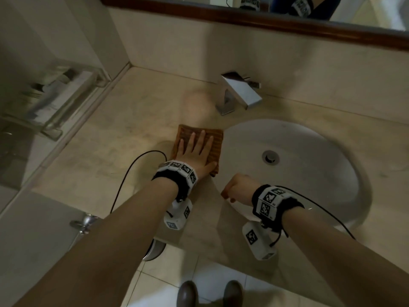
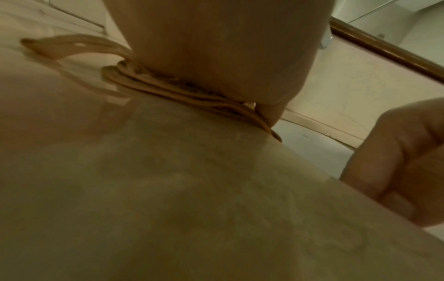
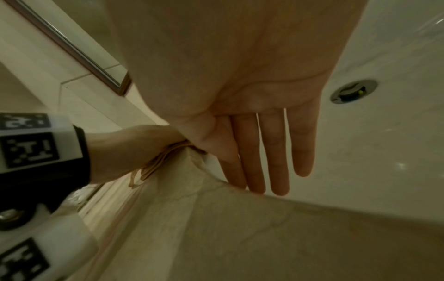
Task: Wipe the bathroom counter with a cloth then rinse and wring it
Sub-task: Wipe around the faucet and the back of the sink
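Note:
A brown ribbed cloth (image 1: 213, 141) lies folded on the beige marble counter (image 1: 110, 151), just left of the white sink basin (image 1: 309, 185). My left hand (image 1: 195, 149) lies flat on it, fingers straight and spread, pressing it down. In the left wrist view the heel of that hand (image 2: 216, 47) sits on the cloth's layered edge (image 2: 168, 89). My right hand (image 1: 236, 189) holds nothing and hangs at the basin's near-left rim. The right wrist view shows its fingers (image 3: 276, 152) straight and together, tips at the rim, with the cloth (image 3: 163, 159) under my left hand (image 3: 125, 152).
A chrome faucet (image 1: 239, 91) stands behind the basin, whose drain (image 1: 270, 157) is in the middle. A glass tray of toiletries (image 1: 55, 96) sits at the far left. A wood-framed mirror (image 1: 265, 21) tops the back wall. The counter's front edge is just below my wrists.

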